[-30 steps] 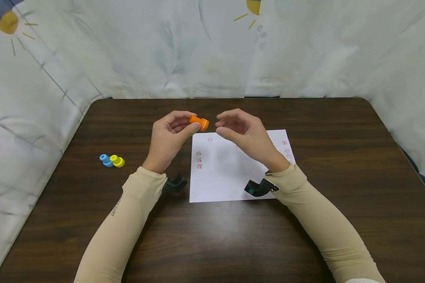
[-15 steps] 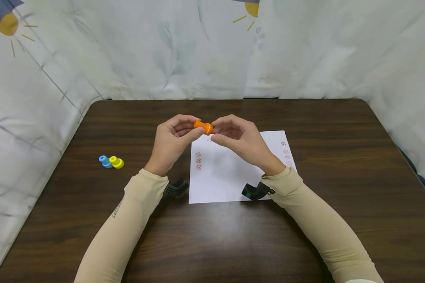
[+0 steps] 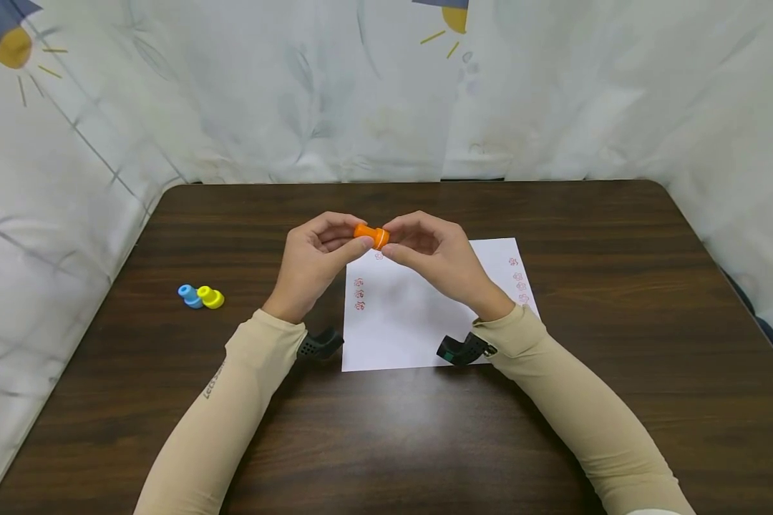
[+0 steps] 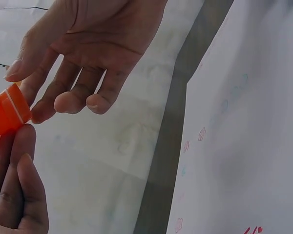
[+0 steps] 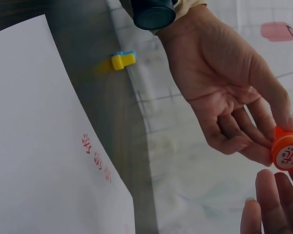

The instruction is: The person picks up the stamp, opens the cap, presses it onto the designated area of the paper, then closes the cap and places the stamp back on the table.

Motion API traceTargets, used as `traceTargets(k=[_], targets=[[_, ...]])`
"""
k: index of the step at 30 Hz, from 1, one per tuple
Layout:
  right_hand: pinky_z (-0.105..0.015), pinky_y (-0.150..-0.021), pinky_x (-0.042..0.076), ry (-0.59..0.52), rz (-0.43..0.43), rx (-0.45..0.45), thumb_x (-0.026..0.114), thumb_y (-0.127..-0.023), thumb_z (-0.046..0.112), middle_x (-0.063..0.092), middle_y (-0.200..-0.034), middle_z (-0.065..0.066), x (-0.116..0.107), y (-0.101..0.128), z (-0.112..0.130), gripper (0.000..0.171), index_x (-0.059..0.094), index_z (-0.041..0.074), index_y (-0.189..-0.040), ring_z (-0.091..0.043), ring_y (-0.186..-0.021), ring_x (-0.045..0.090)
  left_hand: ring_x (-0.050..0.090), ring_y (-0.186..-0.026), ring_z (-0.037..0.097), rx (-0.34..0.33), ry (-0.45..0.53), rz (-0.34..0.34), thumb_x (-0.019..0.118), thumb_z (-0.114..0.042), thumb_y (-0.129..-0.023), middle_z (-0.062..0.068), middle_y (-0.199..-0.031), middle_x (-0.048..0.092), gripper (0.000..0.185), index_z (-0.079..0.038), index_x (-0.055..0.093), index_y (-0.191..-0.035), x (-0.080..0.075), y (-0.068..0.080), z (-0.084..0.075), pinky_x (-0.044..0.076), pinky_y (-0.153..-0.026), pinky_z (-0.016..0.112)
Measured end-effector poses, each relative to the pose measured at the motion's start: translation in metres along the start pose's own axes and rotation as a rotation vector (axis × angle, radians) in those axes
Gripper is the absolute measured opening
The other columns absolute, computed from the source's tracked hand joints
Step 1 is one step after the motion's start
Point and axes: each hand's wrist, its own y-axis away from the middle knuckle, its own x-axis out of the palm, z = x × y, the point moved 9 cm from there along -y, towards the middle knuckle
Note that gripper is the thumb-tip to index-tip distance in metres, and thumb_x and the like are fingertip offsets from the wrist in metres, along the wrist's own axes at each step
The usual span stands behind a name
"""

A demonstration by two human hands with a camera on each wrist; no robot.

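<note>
Both hands pinch the orange stamp (image 3: 371, 234) just above the paper (image 3: 419, 322): left hand (image 3: 312, 261) on the body, right hand (image 3: 434, 254) on its cap end. Fingertip grips look light, so it could slip and smudge ink on the paper. Stubby orange cylinder, red face design.

You are wearing long beige sleeves (image 3: 245, 379), the left one bearing small dark lettering, and black camera units (image 3: 462, 349) strapped at both wrists.
</note>
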Motion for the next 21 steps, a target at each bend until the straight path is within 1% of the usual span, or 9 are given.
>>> traceTargets(k=[4, 12, 17, 21], targets=[[-0.030, -0.082, 0.062, -0.001, -0.007, -0.004, 0.077, -0.093, 0.010, 0.073, -0.115, -0.007, 0.0000, -0.0004, -0.0010, 0.025, 0.072, 0.008, -0.118, -0.019, -0.092, 0.075, 0.076, -0.092, 0.015, 0.009, -0.007, 0.001, 0.082, -0.011, -0.088, -0.002, -0.101, 0.076, 0.027, -0.006, 0.072, -0.113, 0.0015, 0.0004, -0.0017, 0.064, -0.087, 0.026], [-0.033, -0.085, 0.063, -0.047, -0.018, 0.018, 0.077, -0.093, 0.011, 0.076, -0.104, -0.004, 0.0006, 0.0005, -0.0033, 0.026, 0.072, 0.008, -0.118, -0.025, -0.089, 0.076, 0.076, -0.093, 0.013, 0.014, 0.004, 0.005, 0.081, -0.010, -0.089, -0.002, -0.101, 0.076, 0.034, 0.001, 0.069, -0.118, 0.0029, 0.0009, -0.0029, 0.064, -0.088, 0.026], [-0.033, -0.087, 0.063, -0.071, -0.035, 0.045, 0.078, -0.092, 0.013, 0.077, -0.102, -0.002, -0.0007, 0.0010, -0.0057, 0.025, 0.073, 0.009, -0.117, -0.028, -0.090, 0.077, 0.076, -0.094, 0.014, 0.009, 0.012, 0.011, 0.081, -0.011, -0.089, -0.002, -0.102, 0.076, 0.032, -0.002, 0.070, -0.117, 0.0037, 0.0016, -0.0022, 0.064, -0.088, 0.026], [-0.033, -0.088, 0.064, -0.082, -0.054, 0.057, 0.078, -0.092, 0.012, 0.076, -0.107, -0.006, -0.0017, 0.0014, -0.0070, 0.024, 0.074, 0.007, -0.115, -0.020, -0.092, 0.077, 0.076, -0.094, 0.014, 0.006, 0.020, 0.012, 0.081, -0.011, -0.089, -0.002, -0.103, 0.076, 0.027, -0.007, 0.072, -0.115, 0.0041, 0.0022, -0.0019, 0.064, -0.088, 0.026]])
